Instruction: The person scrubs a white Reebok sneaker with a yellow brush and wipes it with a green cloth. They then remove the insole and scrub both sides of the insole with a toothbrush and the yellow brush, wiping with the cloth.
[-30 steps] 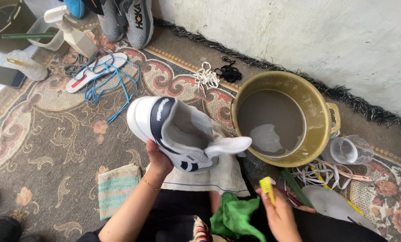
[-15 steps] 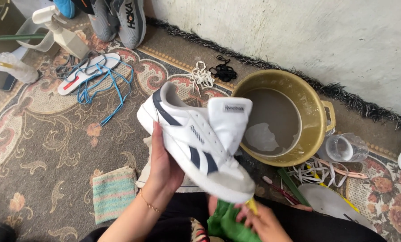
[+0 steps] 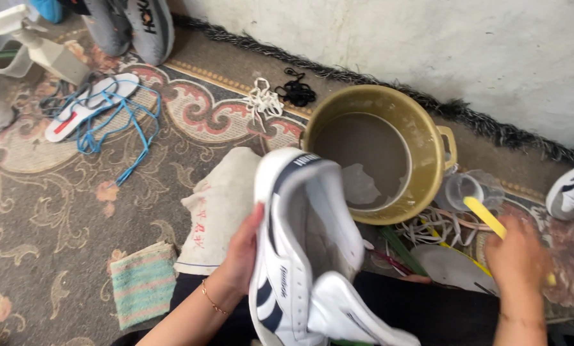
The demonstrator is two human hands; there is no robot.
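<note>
- Head view, low in the middle of the frame: the left hand [image 3: 241,256] wraps its fingers around the side of a white shoe with dark blue stripes [image 3: 299,256]. The grip is closed tight on the shoe.
- Half a second ago the shoe showed its side. Now it is turned, so its open top and tongue face up toward the camera. The hand is set to work on the inside or top of the shoe.
- Lower right of the frame: the right hand [image 3: 517,263] is closed around a yellow brush handle [image 3: 489,221]. A second ago this hand was down low by a green cloth. Now it is out to the right and looks blurry.
- Just above the shoe sits a gold pot [image 3: 421,138] full of cloudy water.
- Left of the shoe lies a white cloth [image 3: 216,205], and a striped green towel [image 3: 144,282] is at the lower left.
- Upper left: a white insole [image 3: 85,109] with blue laces [image 3: 130,125] on the carpet [image 3: 43,211].
</note>
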